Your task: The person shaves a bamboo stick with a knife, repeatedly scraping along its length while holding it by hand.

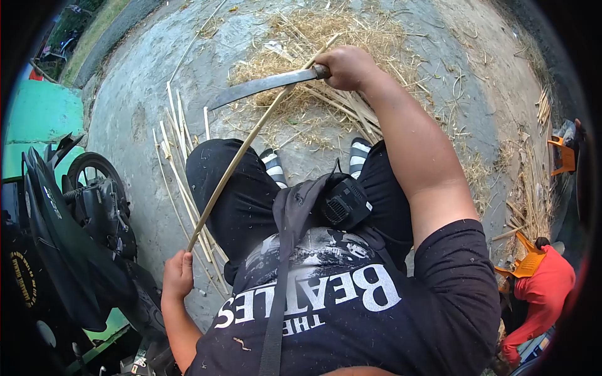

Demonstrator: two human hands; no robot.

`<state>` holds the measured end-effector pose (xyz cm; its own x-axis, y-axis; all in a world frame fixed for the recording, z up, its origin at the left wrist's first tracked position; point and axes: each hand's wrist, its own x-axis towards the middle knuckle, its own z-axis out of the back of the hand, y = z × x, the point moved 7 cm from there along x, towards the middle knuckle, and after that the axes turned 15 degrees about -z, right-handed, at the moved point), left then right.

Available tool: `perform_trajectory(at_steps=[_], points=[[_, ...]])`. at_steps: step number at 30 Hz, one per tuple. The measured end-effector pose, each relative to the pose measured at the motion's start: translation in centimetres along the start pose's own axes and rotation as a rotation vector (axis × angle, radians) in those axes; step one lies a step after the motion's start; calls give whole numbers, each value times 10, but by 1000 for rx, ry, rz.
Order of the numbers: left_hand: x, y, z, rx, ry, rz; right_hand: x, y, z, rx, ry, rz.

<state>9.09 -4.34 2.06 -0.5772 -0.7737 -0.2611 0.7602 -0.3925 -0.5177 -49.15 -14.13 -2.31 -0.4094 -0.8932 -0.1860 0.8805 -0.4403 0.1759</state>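
Observation:
My right hand [348, 67] is closed around the handle of a machete [263, 86], whose long, slightly curved blade points left. A long bamboo strip [241, 150] slants across my lap, with its upper end crossing the blade close to my right fist. At its lower end, my left hand [179, 274] grips the strip, thumb along it. Several pale bamboo strips [182, 169] lie beside my left knee. Whether the blade's edge bites into the strip cannot be made out.
Shavings [282, 56] cover the concrete ahead, with more strips [351, 109] among them. A motorcycle [88, 213] stands close on my left. To the right, a person in a red top [545, 282] sits on an orange chair [530, 258], near a bamboo pile [533, 188].

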Motion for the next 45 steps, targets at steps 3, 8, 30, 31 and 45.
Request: perform_trajectory(at_steps=[3,8,30,31,45], points=[[-7,-4,-1,66,-21,-22,23,-52,-9,238,23,-316],[-14,1,5,-11,1,38,24,-45,-10,121,-64,-258],[-34,8,7,48,-61,38,12,-16,-17,179,32,-217],[-28,-6,9,69,-63,20,20,-33,-17,204,4,-278],[-30,1,13,54,-43,42,26,-70,-25,342,-19,-371]])
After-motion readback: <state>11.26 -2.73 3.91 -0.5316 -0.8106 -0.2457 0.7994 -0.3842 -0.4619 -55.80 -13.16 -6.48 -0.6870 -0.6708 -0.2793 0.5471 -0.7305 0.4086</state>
